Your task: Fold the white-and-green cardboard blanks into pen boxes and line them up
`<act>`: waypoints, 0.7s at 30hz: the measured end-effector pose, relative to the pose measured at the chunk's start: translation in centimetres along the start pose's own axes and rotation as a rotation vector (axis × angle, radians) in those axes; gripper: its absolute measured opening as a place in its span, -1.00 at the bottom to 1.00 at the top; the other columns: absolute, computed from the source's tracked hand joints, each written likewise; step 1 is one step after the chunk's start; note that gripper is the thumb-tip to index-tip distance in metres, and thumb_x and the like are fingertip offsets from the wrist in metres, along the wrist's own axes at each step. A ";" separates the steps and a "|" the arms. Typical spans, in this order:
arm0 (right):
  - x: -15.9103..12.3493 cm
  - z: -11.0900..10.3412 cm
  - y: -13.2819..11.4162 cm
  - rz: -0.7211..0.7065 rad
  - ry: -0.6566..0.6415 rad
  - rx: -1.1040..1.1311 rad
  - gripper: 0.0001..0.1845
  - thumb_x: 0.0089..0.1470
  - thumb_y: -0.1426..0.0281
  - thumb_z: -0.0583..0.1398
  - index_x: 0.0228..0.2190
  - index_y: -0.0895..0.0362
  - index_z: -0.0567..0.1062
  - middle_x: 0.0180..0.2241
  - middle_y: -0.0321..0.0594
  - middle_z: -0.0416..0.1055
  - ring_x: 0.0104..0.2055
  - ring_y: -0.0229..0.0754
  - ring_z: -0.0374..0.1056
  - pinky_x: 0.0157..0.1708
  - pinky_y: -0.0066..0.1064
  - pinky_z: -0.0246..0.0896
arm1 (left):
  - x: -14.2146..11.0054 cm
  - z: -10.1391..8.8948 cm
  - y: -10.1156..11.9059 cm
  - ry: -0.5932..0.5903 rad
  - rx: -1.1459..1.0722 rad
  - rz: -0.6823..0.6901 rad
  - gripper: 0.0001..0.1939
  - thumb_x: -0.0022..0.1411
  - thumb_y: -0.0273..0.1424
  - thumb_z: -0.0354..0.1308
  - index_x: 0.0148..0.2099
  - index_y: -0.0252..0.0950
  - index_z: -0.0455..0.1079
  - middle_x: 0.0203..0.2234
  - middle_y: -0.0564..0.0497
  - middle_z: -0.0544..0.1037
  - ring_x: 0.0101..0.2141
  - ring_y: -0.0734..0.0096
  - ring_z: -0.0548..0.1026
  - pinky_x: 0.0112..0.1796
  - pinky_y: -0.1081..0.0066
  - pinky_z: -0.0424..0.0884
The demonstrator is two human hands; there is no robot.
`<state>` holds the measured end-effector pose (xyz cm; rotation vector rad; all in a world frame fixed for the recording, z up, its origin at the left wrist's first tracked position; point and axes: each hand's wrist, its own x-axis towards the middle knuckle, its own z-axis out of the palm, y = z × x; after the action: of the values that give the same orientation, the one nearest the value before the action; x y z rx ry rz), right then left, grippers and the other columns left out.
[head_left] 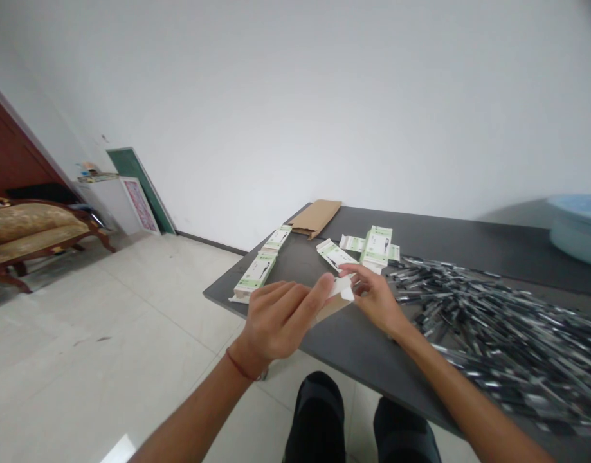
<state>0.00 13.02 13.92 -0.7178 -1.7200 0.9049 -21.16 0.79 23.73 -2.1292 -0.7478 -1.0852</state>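
My left hand [280, 315] is closed around a small white cardboard box [334, 307], thumb on top, holding it above the table's front edge. The box's end flaps stand out to the right. There the fingers of my right hand [376, 299] are curled at the flaps, pinching the end; part of the grip is hidden. Just behind lies a green-and-white printed box [334, 254]. More such boxes [379, 244] are stacked crosswise farther back. Right of my right hand spreads a large heap of black-and-clear pens [488, 321].
Two printed boxes, one in front [256, 273], line the left edge of the dark table [295, 270]. A brown cardboard piece [319, 215] lies at the back left corner. A light blue tub [579, 228] stands at the far right. A wooden sofa [35, 235] is across the room.
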 end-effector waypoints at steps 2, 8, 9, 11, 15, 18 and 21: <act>-0.2 -0.3 -1.3 -0.066 -0.001 -0.046 -0.34 -0.08 0.30 0.50 0.09 -0.02 0.54 0.01 -0.14 0.52 -0.22 -0.11 0.42 -0.31 -0.30 0.39 | 0.0 -0.2 -0.3 -0.034 0.035 0.008 -0.55 0.42 -0.54 0.22 0.30 -0.48 0.31 -0.47 0.05 0.55 -0.50 0.46 0.48 -0.46 0.38 0.37; -0.9 -1.0 -5.0 -0.384 0.029 -0.232 -0.31 0.15 -0.05 0.34 0.20 -0.01 0.44 0.00 -0.06 0.52 -0.06 0.05 0.43 -0.08 -0.14 0.38 | 0.0 -0.6 -1.0 -0.137 0.163 0.103 -0.60 0.43 -0.53 0.19 0.26 -0.46 0.35 -0.43 0.02 0.59 -0.48 0.44 0.51 -0.47 0.37 0.38; -1.0 -0.9 -5.3 -0.395 0.018 -0.225 -0.36 0.21 -0.06 0.27 0.19 -0.01 0.45 -0.01 -0.06 0.52 -0.08 0.04 0.44 -0.08 -0.14 0.38 | 0.0 -0.5 -1.0 -0.148 0.176 0.129 -0.62 0.43 -0.53 0.19 0.24 -0.47 0.38 -0.42 0.01 0.60 -0.48 0.43 0.52 -0.47 0.37 0.37; -1.2 -0.5 -5.7 -0.404 -0.009 -0.214 -0.46 0.28 0.00 0.24 0.17 -0.01 0.47 -0.01 -0.07 0.54 -0.12 0.00 0.46 -0.11 -0.16 0.41 | -0.2 -0.3 -1.0 -0.157 0.187 0.174 -0.65 0.42 -0.53 0.19 0.21 -0.49 0.41 -0.41 -0.01 0.60 -0.47 0.43 0.52 -0.49 0.37 0.36; -1.4 0.6 -5.6 -0.391 -0.013 -0.243 -0.58 0.21 0.24 0.34 0.09 -0.01 0.53 -0.04 -0.11 0.59 -0.08 -0.01 0.52 -0.20 -0.24 0.47 | -0.6 0.4 -1.2 -0.180 0.197 0.196 -0.66 0.45 -0.47 0.16 0.21 -0.46 0.42 -0.39 -0.01 0.62 -0.48 0.43 0.51 -0.51 0.35 0.33; -1.4 1.1 -5.4 -0.384 0.018 -0.243 -0.69 0.21 0.31 0.33 0.00 0.00 0.58 -0.06 -0.13 0.62 -0.07 -0.02 0.56 -0.23 -0.27 0.51 | -1.0 1.0 -1.6 -0.189 0.198 0.188 -0.65 0.45 -0.46 0.20 0.22 -0.43 0.41 -0.38 0.00 0.63 -0.48 0.44 0.52 -0.48 0.35 0.36; -1.6 1.4 -5.4 -0.396 0.046 -0.243 -0.71 0.24 0.38 0.28 0.00 0.01 0.60 -0.04 -0.12 0.63 -0.12 -0.07 0.59 -0.18 -0.27 0.56 | -1.6 1.6 -1.9 -0.159 0.181 0.151 -0.60 0.40 -0.50 0.25 0.24 -0.41 0.39 -0.37 0.01 0.64 -0.45 0.43 0.55 -0.43 0.37 0.39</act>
<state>-1.12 8.48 17.39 -0.5202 -1.8629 0.4096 -22.59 2.86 22.18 -2.0946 -0.7160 -0.7475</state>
